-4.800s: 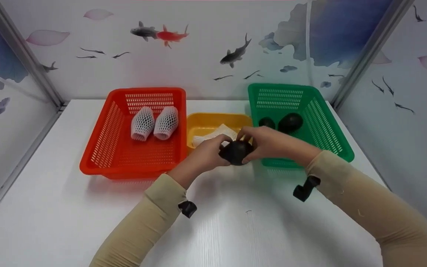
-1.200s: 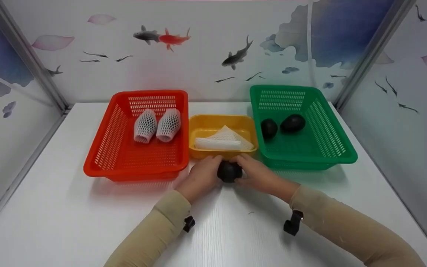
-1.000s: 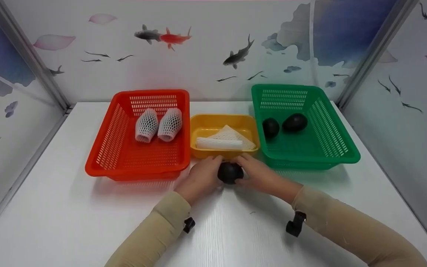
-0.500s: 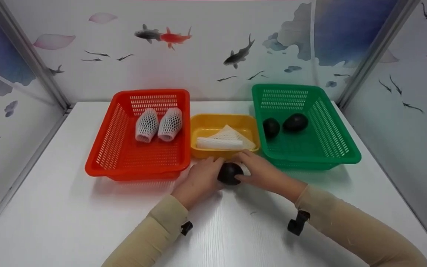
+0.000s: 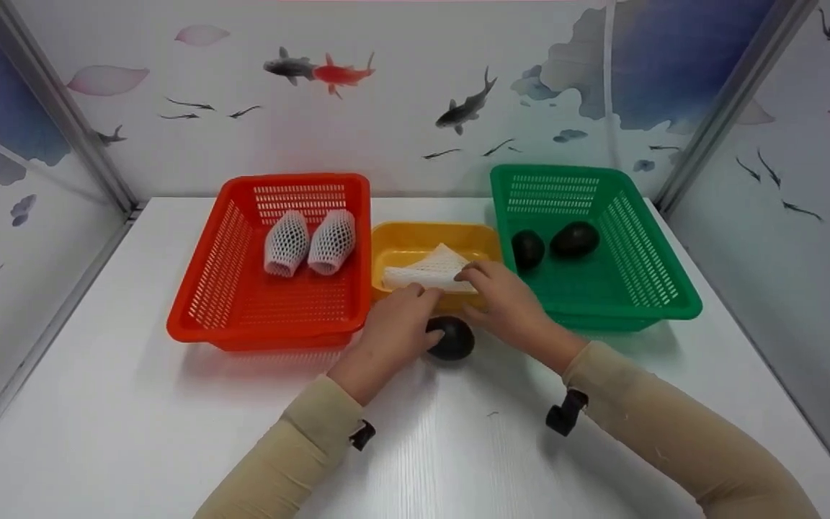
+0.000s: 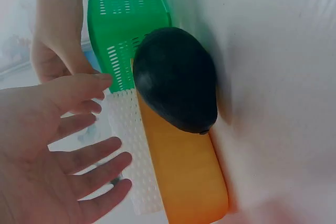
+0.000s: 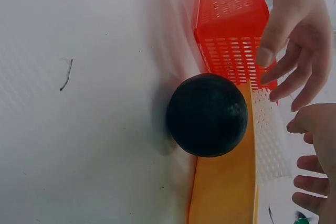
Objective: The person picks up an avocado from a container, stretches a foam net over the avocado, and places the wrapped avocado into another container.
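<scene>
A dark avocado (image 5: pixel 452 340) lies on the white table in front of the yellow tray (image 5: pixel 400 249). My left hand (image 5: pixel 395 335) is spread just above it, thumb over its left side; in the left wrist view the fingers stand apart from the fruit. My right hand (image 5: pixel 514 306) hovers over the tray's front right edge, its fingertips near the white foam net (image 5: pixel 426 277) lying inside. A gap shows between thumb and fingers in the right wrist view (image 7: pixel 315 163), and neither hand grips anything.
To the left stands a red basket (image 5: pixel 188 288) with two net-wrapped fruits (image 5: pixel 287 244). The green basket (image 5: pixel 663 252) at the right holds two bare avocados (image 5: pixel 575 239). A printed wall (image 5: pixel 400 130) rises behind them.
Earlier both hands held the avocado over the tray's front, then lowered it to the table. Now they have let go and moved up and forward, the right one toward the foam net.
</scene>
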Motion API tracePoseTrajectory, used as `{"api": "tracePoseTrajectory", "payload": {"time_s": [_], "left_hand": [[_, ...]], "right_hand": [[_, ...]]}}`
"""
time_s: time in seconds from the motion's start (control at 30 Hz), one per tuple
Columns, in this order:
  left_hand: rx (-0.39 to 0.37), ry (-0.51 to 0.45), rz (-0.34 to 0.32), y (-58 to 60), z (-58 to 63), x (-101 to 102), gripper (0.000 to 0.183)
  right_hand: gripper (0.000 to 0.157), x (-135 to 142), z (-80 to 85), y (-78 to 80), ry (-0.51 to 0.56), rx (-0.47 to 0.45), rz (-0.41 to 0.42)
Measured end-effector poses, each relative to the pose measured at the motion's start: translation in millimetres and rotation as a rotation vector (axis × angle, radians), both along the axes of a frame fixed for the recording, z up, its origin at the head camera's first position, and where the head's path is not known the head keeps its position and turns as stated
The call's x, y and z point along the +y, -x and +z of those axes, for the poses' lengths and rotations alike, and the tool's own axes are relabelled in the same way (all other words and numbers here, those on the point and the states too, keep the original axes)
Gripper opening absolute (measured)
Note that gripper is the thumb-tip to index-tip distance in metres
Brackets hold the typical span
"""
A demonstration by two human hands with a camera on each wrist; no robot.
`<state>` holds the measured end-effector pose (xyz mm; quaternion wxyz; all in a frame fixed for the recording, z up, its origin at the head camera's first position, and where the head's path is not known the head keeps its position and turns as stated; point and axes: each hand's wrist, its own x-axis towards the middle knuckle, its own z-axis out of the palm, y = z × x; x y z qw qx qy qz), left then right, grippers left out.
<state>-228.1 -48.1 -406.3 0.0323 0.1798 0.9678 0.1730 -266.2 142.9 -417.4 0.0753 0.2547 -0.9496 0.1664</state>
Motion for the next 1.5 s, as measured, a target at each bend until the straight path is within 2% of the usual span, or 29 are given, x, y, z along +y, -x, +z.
{"api": "tracePoseTrajectory", "payload": {"time_s": [0.1, 0.27, 0.57, 0.67, 0.8, 0.93, 1.07, 1.3, 1.5], "left_hand": [[0.049, 0.017, 0.001, 2.4, -0.2, 0.8, 0.053], [0.118, 0.018, 0.036, 6.2, -2.8, 0.0, 0.049], [0.167, 0.011, 0.073, 11.0, -6.9, -3.7, 0.053], [0.185, 0.022, 0.088, 12.3, -6.6, -5.4, 0.055], [0.252, 0.030, 0.088, 12.6, -6.0, -8.0, 0.057], [0.330, 0.015, 0.058, 11.6, -5.8, -11.1, 0.060], [0.374, 0.004, 0.029, 10.2, -5.0, -13.9, 0.063], [0.381, 0.022, 0.011, 4.6, -6.6, -17.6, 0.081], [0.393, 0.090, -0.006, -1.1, -7.7, -18.6, 0.093]], "right_hand": [[0.038, -3.4, -2.0, 6.1, -0.056, -0.007, -0.046], [0.035, -7.8, -3.8, 13.8, -0.119, -0.024, -0.075], [0.017, -2.9, -8.9, 17.0, -0.071, 0.087, -0.051], [0.016, -2.3, -5.8, 14.1, -0.041, 0.119, -0.041], [0.017, -3.8, 0.3, 8.5, -0.009, 0.164, -0.023], [0.017, -3.4, 2.2, 3.7, 0.039, 0.231, 0.013], [0.017, -2.0, 4.4, -1.2, 0.120, 0.261, 0.046], [0.017, -1.7, 9.4, -12.8, 0.187, 0.260, 0.079], [0.019, -2.5, 12.1, -22.1, 0.205, 0.271, 0.092]]}}
